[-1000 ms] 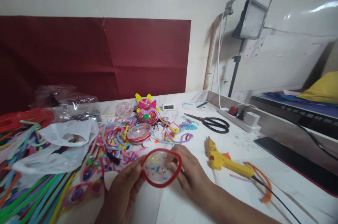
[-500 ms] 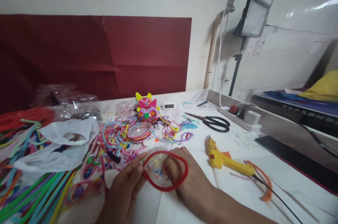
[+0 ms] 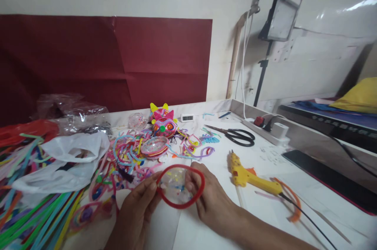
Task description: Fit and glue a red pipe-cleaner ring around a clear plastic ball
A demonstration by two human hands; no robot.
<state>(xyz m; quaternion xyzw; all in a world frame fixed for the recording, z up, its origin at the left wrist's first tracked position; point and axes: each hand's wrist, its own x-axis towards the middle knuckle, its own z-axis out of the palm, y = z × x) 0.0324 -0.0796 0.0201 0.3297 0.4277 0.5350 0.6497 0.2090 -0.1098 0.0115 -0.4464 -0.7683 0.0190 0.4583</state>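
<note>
Between my two hands is a clear plastic bowl (image 3: 173,187) with coloured specks, its open side tilted toward me. A fuzzy red pipe cleaner (image 3: 180,205) runs round its rim. My left hand (image 3: 138,205) pinches the left edge between thumb and fingers. On the other side my right hand (image 3: 213,197) is closed on the right edge, its curled fingertips partly inside the rim. Beyond the hands lies another clear bowl (image 3: 153,145) edged with pink and red. Behind that sit decorated animal faces (image 3: 165,126) with yellow and pink ears.
A yellow glue gun (image 3: 253,181) lies to the right, with black scissors (image 3: 238,137) behind it and a dark phone (image 3: 332,179) farther right. Loose pipe cleaners (image 3: 38,218) and white plastic bags (image 3: 59,181) cover the left. A power strip (image 3: 268,132) runs along the table's edge.
My right fingers have drawn back from deep inside the bowl to its right edge. The bowl has shifted slightly left. My left hand keeps its pinch.
</note>
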